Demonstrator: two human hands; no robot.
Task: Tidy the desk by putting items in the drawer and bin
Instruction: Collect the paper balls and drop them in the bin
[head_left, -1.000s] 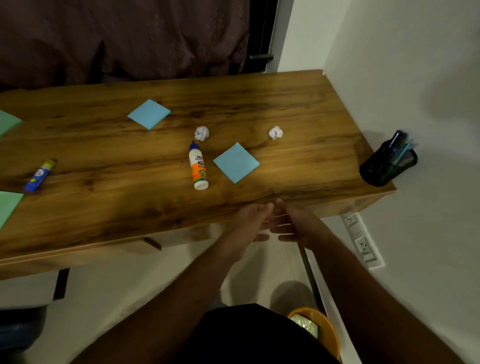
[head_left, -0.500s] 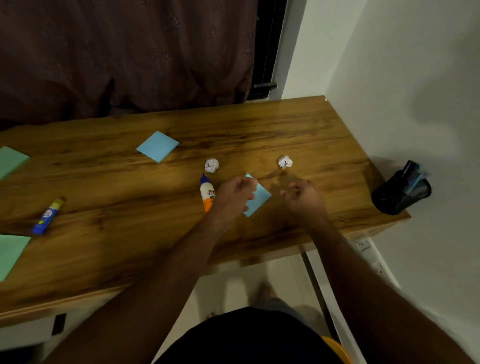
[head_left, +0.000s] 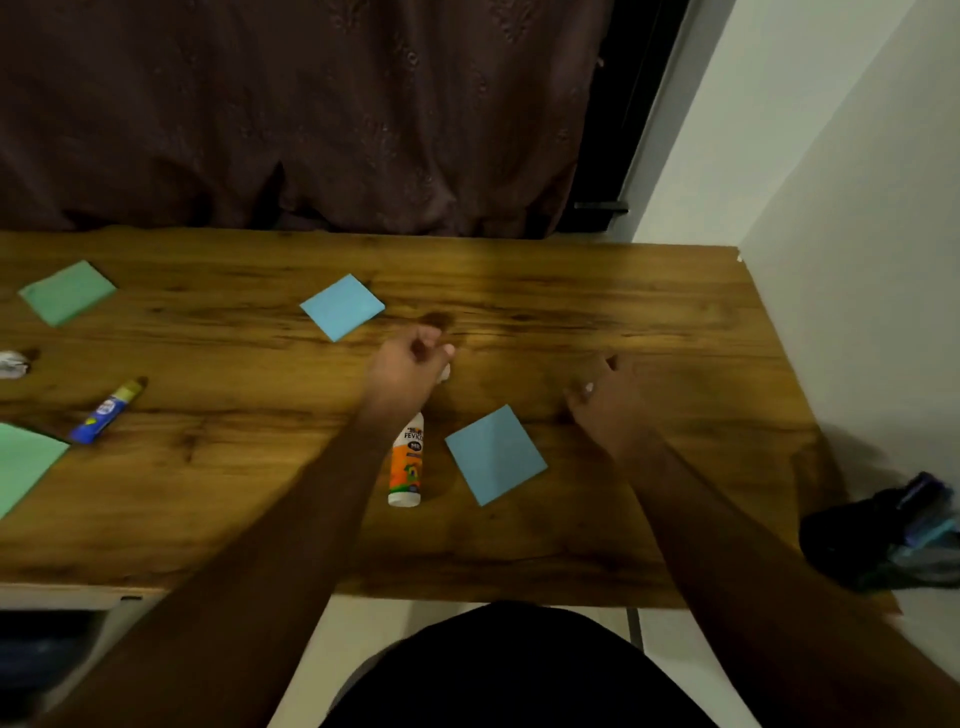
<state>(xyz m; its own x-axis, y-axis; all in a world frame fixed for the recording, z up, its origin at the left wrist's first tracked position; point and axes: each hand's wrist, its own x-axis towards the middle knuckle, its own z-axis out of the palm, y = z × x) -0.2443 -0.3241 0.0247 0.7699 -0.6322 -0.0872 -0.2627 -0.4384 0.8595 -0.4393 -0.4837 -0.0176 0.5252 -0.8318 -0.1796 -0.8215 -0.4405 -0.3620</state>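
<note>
Fingers (head_left: 434, 349) of left hand (head_left: 402, 371) curled over paper ball (head_left: 444, 372) just beyond glue bottle (head_left: 407, 460); right hand (head_left: 605, 397) curled, contents unclear. Pinch fully before lifting off counter (head_left: 571, 540).

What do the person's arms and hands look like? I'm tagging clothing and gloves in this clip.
Both forearms are bare along all that shows: no sleeves, no gloves, no watch or bracelet visible. The left hand and right hand are bare too. A pale spot at the right hand's fingers is too blurred to name. Below, at the frame's bottom, a dark garment covers the person's body.
</note>
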